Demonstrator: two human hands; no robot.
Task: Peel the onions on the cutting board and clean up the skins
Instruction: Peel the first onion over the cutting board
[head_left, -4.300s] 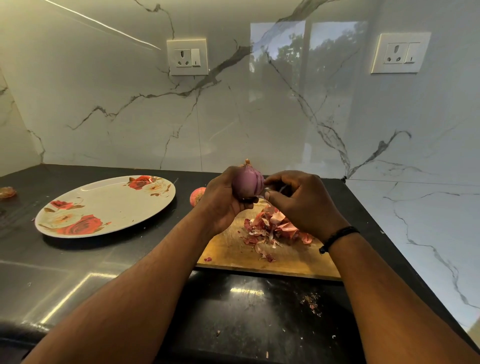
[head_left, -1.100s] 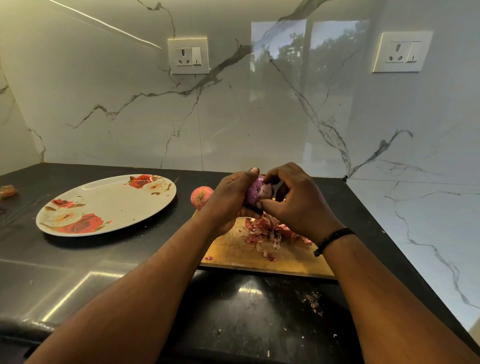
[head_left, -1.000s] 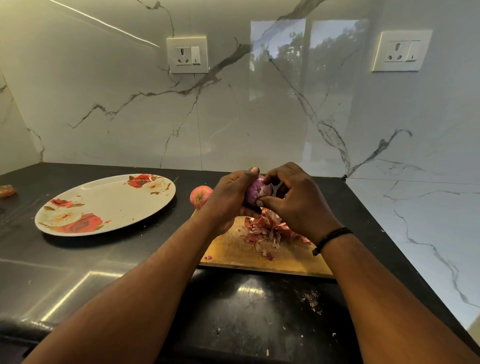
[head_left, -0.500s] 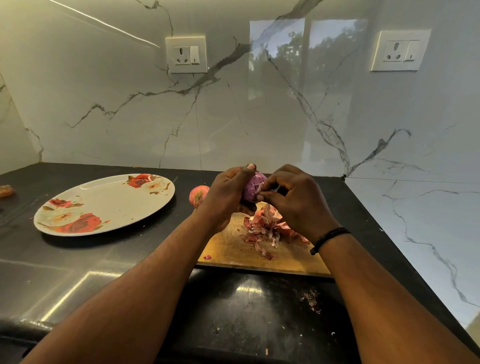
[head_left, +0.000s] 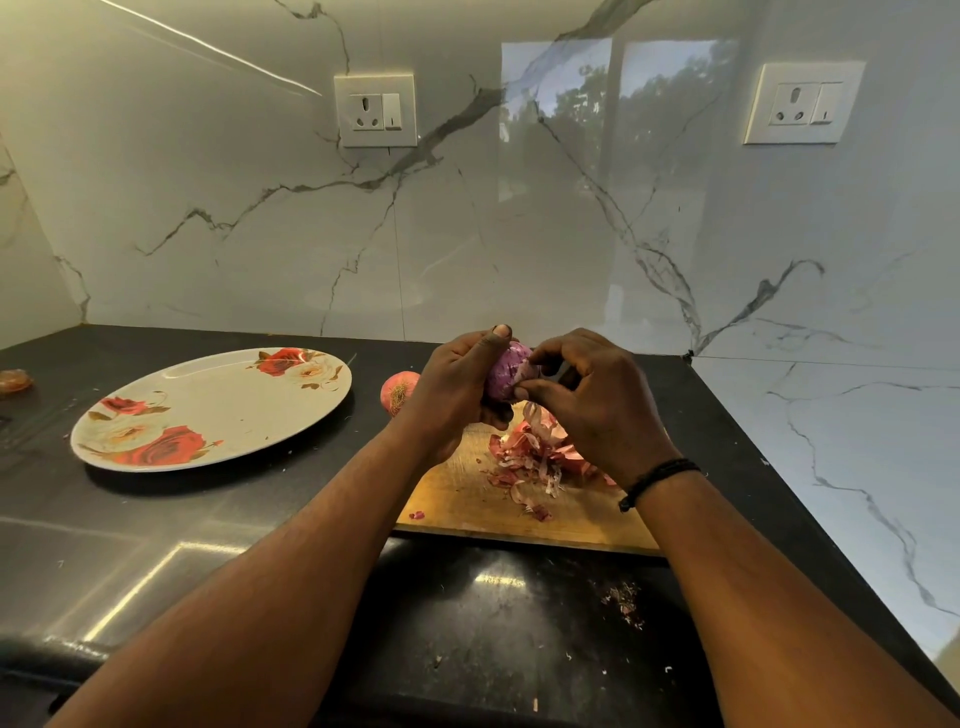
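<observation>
Two hands work one purple onion (head_left: 506, 376) above the cutting board (head_left: 467, 499): the left hand (head_left: 454, 392) grips it while the right hand (head_left: 592, 402) pinches at its skin. One heap of skins (head_left: 535, 457) lies on the board, one unpeeled onion (head_left: 399, 392) sits just beside it, and one flowered plate (head_left: 218, 408) holds nothing.

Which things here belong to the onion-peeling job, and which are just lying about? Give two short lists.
Job: peeled onion, held by left hand, picked at by right hand; unpeeled onion; skins; board.

Lying about: plate, sockets, orange scrap at the counter's left edge, wristband.
</observation>
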